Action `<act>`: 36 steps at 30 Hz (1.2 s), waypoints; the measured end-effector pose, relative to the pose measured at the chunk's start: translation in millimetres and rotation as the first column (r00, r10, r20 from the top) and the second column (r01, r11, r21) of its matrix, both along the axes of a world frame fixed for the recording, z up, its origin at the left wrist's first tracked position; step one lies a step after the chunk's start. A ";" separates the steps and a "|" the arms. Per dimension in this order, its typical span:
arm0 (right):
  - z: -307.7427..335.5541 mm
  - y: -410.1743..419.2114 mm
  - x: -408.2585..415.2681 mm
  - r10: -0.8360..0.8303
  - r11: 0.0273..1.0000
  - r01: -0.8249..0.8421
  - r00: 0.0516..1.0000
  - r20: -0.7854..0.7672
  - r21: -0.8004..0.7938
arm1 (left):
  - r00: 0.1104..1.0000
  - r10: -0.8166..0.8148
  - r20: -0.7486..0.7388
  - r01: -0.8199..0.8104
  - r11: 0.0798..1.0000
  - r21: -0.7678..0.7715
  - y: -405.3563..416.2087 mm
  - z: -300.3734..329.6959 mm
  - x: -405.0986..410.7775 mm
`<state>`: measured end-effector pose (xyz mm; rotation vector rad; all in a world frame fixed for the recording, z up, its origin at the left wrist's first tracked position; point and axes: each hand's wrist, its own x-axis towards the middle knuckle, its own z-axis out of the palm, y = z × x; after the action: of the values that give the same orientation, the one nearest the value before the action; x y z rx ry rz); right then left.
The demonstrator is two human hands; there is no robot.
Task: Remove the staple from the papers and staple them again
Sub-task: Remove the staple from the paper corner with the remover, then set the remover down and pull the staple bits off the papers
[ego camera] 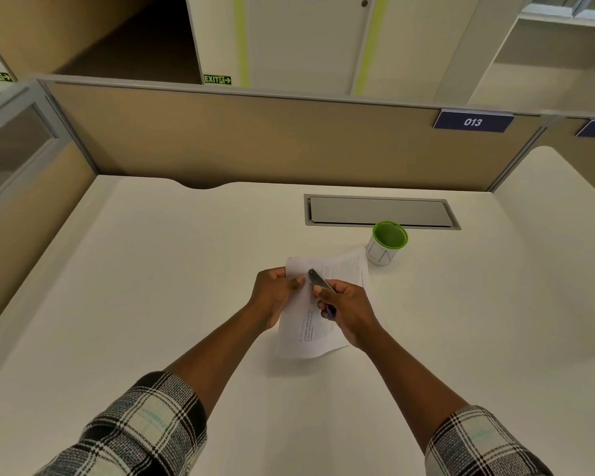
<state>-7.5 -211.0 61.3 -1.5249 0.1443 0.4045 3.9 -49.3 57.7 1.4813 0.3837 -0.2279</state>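
Note:
A few printed white papers (311, 324) are lifted off the white desk (172, 276) in the middle of the view. My left hand (273, 293) pinches their top left corner between thumb and fingers. My right hand (346, 310) grips a small metal stapler (318, 278) with a blue part showing under the fingers. The stapler's tip sits on the papers' top corner, right beside my left thumb. The staple itself is too small to make out.
A white cup with a green inside (387, 243) stands just behind the papers on the right. A grey cable hatch (380, 211) is set into the desk behind it. Beige partition walls (255, 139) close the desk at the back and left.

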 end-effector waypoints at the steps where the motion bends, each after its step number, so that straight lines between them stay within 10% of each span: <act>1: 0.7 -0.2 0.2 0.003 1.000 -0.002 1.000 -0.018 0.021 | 1.000 0.000 0.002 0.000 1.000 -0.007 0.1 0.0 -0.2; 8: 2.4 1.9 -1.8 0.016 0.971 0.021 0.988 -0.152 0.238 | 1.000 -0.010 0.004 0.010 0.999 -0.039 0.2 3.0 0.7; 28: -40.9 -40.4 -1.5 -0.227 0.887 0.229 0.972 0.054 -0.401 | 0.998 0.070 -0.005 -0.070 0.994 0.083 8.8 4.2 4.1; 36: -65.5 -101.1 10.6 -0.232 0.596 0.270 0.960 0.159 -0.756 | 0.999 0.050 0.012 -0.052 0.950 0.307 23.9 -1.6 11.8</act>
<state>3.1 -312.1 -4.2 -2.3351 0.5577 0.0542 15.6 -25.4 56.1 1.7751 0.4698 -0.1273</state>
